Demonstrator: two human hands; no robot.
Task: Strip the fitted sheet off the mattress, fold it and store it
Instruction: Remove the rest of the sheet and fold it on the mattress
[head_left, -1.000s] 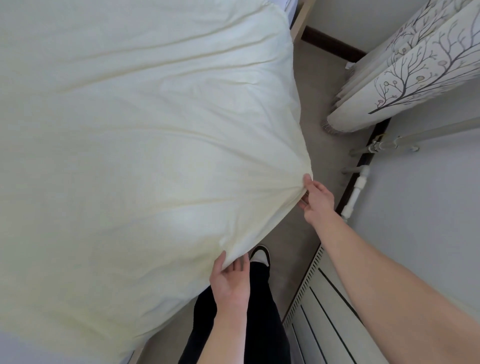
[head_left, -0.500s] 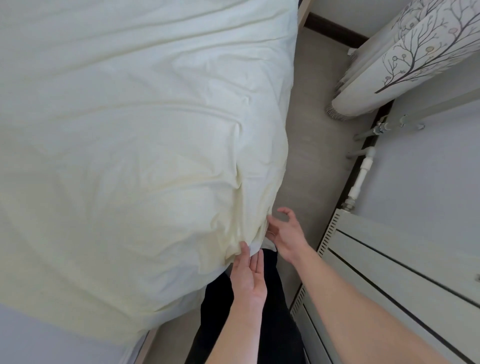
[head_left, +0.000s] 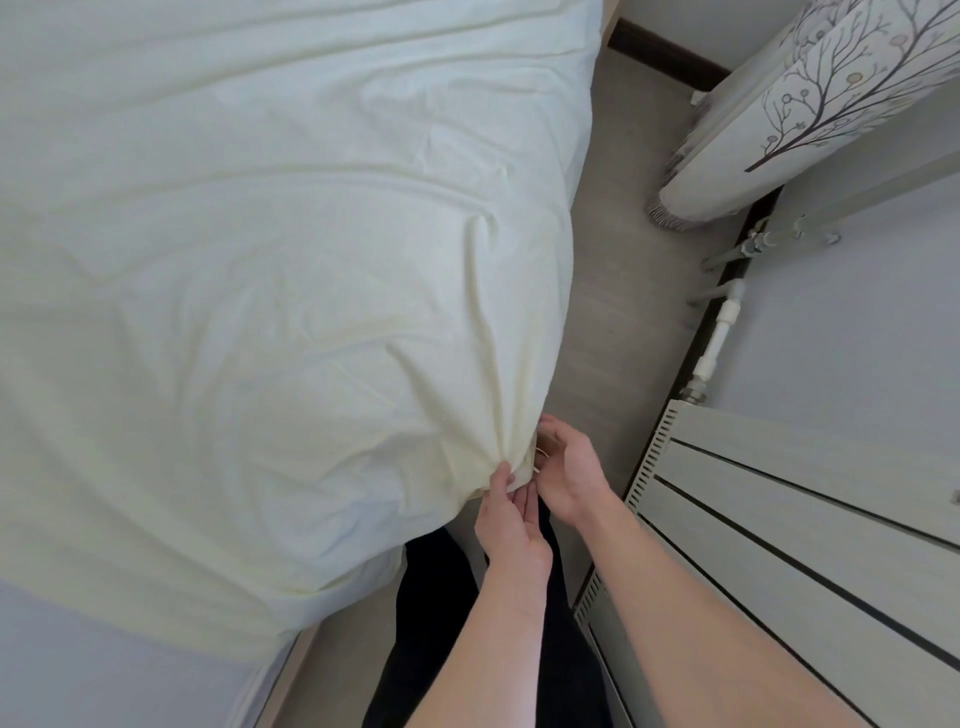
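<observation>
1. The fitted sheet (head_left: 270, 291) is draped over the mattress (head_left: 78, 670), its corner bunched at the near right
2. That corner is pinched by the left hand (head_left: 511, 525)
3. The same bunch is gripped by the right hand (head_left: 569, 467), fingers curled

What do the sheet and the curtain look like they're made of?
Sheet: thin, matte woven cloth, likely cotton; it creases softly and bunches where the left hand and right hand pinch its corner. Curtain: heavier fabric, printed with a branch pattern, hanging in thick folds; the fibre cannot be told.
</observation>
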